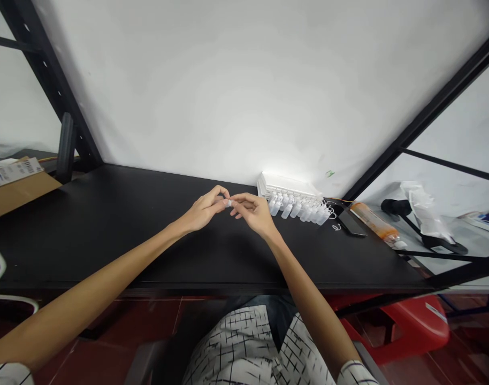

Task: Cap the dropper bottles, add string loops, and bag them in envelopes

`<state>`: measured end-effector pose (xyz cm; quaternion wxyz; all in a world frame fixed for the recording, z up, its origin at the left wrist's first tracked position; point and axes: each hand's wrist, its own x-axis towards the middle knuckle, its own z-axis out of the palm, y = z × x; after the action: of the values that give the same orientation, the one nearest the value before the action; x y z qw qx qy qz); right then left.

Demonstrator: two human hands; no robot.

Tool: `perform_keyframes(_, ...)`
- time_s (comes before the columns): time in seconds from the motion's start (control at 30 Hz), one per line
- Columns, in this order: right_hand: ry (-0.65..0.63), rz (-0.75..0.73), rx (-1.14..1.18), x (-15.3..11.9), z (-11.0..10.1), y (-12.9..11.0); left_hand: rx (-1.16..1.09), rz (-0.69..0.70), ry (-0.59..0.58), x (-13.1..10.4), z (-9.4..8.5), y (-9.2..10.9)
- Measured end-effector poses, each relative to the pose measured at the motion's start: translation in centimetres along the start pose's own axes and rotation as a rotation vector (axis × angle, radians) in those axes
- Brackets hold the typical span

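Note:
Above the middle of the black table (120,224), my left hand (206,208) and my right hand (252,211) meet at the fingertips. Between them is a small whitish piece (228,203), mostly covered by fingers, so its kind is hard to make out. The left thumb and fingers pinch it from one side, the right thumb and fingers from the other. Just right of my right hand lies a stack of white cards or flat boxes (290,184), with several translucent white tags (296,207) on loops along its front edge. A small loose white loop (336,227) lies beside them.
A dark phone (352,222) and an orange-and-clear plastic packet (375,222) lie at the table's right end. A brown cardboard parcel (23,192) is at the far left. Black metal posts (47,69) flank the table, with a white wall behind. A red plastic stool (413,326) stands below right.

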<state>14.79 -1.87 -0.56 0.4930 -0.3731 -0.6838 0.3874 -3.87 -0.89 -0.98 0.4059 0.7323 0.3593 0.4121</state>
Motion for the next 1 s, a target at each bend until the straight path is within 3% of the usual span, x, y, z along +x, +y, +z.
perform_keyframes(0.17, 0.208, 0.059, -0.006, 0.2, 0.8, 1.3, -0.146, 0.091, 0.227, 0.8, -0.9, 0.3)
perform_keyframes(0.23, 0.162, 0.072, -0.215, 0.0, 1.7, 1.8, -0.199, 0.094, 0.32, 1.0, -1.3, 0.5)
perform_keyframes(0.33, -0.017, -0.005, -0.629, -0.3, 3.6, 2.1, -0.26, 0.074, 0.377, 0.9, -1.5, 0.6)
perform_keyframes(0.53, -0.239, -0.112, -0.975, 0.1, 5.9, 1.8, -0.378, 0.052, 0.3, 0.9, -1.2, 0.0)
perform_keyframes(0.73, -0.24, -0.051, -0.994, 0.1, 4.6, 1.6, -0.332, 0.025, 0.282, 0.7, -1.1, 0.0)
perform_keyframes(0.87, -0.138, -0.008, -0.94, 0.3, 3.2, 1.3, -0.211, 0.054, 0.2, 0.5, -1.2, 0.0)
perform_keyframes(1.0, 0.085, 0.009, -0.609, 1.2, 1.7, 1.4, -0.098, 0.05, 0.055, 0.3, -1.3, 0.2)
